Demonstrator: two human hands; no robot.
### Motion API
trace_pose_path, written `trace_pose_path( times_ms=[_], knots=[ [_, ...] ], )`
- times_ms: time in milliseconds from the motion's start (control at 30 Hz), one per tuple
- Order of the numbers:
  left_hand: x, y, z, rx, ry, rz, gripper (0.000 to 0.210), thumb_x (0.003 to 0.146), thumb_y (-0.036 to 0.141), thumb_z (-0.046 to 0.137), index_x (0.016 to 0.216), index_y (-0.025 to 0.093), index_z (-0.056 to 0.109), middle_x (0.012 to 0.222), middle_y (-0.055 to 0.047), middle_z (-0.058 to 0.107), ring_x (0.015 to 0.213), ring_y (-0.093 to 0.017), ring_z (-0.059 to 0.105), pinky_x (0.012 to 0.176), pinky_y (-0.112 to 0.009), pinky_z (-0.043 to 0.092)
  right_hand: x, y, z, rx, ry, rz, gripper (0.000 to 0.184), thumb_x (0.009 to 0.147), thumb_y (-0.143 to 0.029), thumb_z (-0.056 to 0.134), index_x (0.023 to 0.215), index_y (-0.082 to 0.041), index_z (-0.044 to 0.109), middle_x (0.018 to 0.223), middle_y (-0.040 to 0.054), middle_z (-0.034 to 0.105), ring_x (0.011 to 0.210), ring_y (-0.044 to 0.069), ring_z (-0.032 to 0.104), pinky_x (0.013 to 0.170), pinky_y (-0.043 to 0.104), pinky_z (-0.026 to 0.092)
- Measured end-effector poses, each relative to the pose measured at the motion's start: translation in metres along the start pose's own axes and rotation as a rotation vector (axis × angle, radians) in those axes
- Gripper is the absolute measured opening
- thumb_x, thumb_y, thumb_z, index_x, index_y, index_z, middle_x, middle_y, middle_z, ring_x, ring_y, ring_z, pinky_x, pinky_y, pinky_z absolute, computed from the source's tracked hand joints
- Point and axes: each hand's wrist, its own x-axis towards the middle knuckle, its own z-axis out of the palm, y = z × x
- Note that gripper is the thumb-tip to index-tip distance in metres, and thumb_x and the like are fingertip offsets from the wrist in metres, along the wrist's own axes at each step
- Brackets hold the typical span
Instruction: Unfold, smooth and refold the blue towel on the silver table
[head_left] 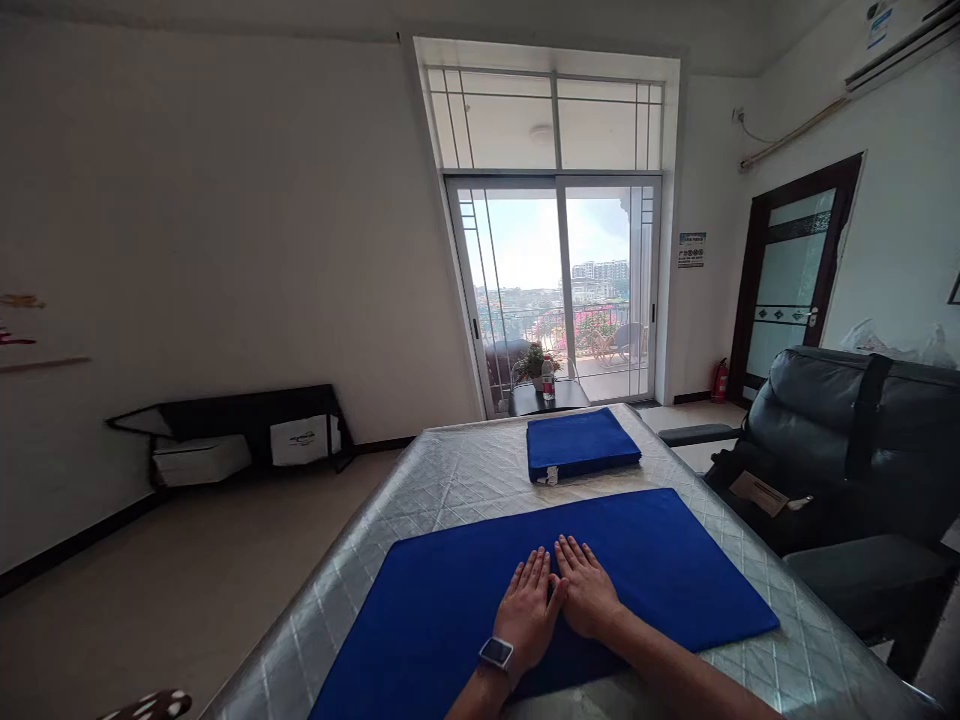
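A person's 2 bare hands lie palm down, side by side, on a flat royal-blue fabric sheet [660, 570] spread over the near part of a table covered in silver quilted material [465, 480]. The left hand [526, 606], with a square-faced smartwatch with a silver case [496, 653] at its wrist, has its fingers straight, laid close together, and gripping nothing. The right hand [586, 590] is likewise flat, its fingers extended and its grasp empty. The 2 hands meet at the thumbs, around the middle of the sheet, with the fingertips pointing toward the table's far edge.

The sheet's far left corner lies in from the table's left edge; its near right corner comes near the table's right edge, and its near left part runs out of view. Beyond it, set apart and near the far edge, right of centre, rests a folded, layered royal-blue fabric stack [583, 443] with a small white tag [553, 475] on its near side.

Past the far edge, a clear plastic bottle with a red label [548, 382] stands beside a leafy green potted plant [531, 362] on a small dark table [525, 402]. Beside the right edge is a black leather armchair [814, 415].
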Motion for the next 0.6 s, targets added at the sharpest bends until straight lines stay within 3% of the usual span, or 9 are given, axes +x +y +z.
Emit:
trace_pose_path(
  times_ms=[200, 300, 433, 533, 600],
  knots=[
    [-0.003, 0.006, -0.009, 0.029, -0.036, -0.034, 0.075, 0.102, 0.055, 0.009, 0.156, 0.009, 0.033, 0.165, -0.012, 0.032, 0.154, -0.025, 0.024, 0.128, -0.046, 0.025, -0.001, -0.002, -0.007, -0.001, -0.027, 0.023, 0.065, 0.103, -0.041, 0.017, 0.159, -0.01, 0.025, 0.167, 0.0123, 0.017, 0.155, 0.024, 0.011, 0.126, 0.046, 0.011],
    [-0.005, -0.008, -0.01, 0.045, -0.047, -0.074, 0.071, 0.102, 0.054, 0.015, 0.156, 0.012, 0.033, 0.165, -0.011, 0.031, 0.154, -0.025, 0.023, 0.129, -0.045, 0.025, -0.006, 0.001, -0.014, 0.0, -0.029, 0.087, 0.067, 0.102, -0.043, 0.017, 0.159, -0.008, 0.024, 0.167, 0.0123, 0.019, 0.155, 0.023, 0.013, 0.126, 0.044, 0.011],
    [-0.023, -0.057, -0.016, 0.149, -0.061, -0.068, 0.056, 0.103, 0.039, 0.024, 0.156, 0.027, 0.034, 0.165, -0.005, 0.031, 0.154, -0.025, 0.024, 0.128, -0.048, 0.025, -0.024, 0.029, -0.031, -0.028, -0.018, 0.181, 0.069, 0.101, -0.046, 0.015, 0.159, -0.009, 0.024, 0.167, 0.0104, 0.021, 0.155, 0.022, 0.014, 0.126, 0.044, 0.011],
    [-0.054, -0.11, -0.025, 0.245, -0.054, -0.105, 0.055, 0.101, 0.029, 0.03, 0.155, 0.037, 0.032, 0.163, 0.001, 0.035, 0.153, -0.023, 0.025, 0.126, -0.05, 0.027, -0.048, 0.068, -0.043, -0.052, 0.03, 0.25, 0.07, 0.101, -0.049, 0.012, 0.159, -0.012, 0.026, 0.167, 0.0086, 0.024, 0.155, 0.022, 0.016, 0.126, 0.044, 0.011],
    [-0.081, -0.149, -0.03, 0.29, -0.02, -0.184, 0.059, 0.099, 0.029, 0.035, 0.156, 0.042, 0.027, 0.161, 0.005, 0.036, 0.152, -0.02, 0.028, 0.125, -0.047, 0.028, -0.067, 0.097, -0.051, -0.064, 0.109, 0.32, 0.066, 0.102, -0.051, 0.014, 0.158, -0.021, 0.033, 0.166, 0.0055, 0.029, 0.154, 0.023, 0.021, 0.126, 0.044, 0.013]
  ],
)
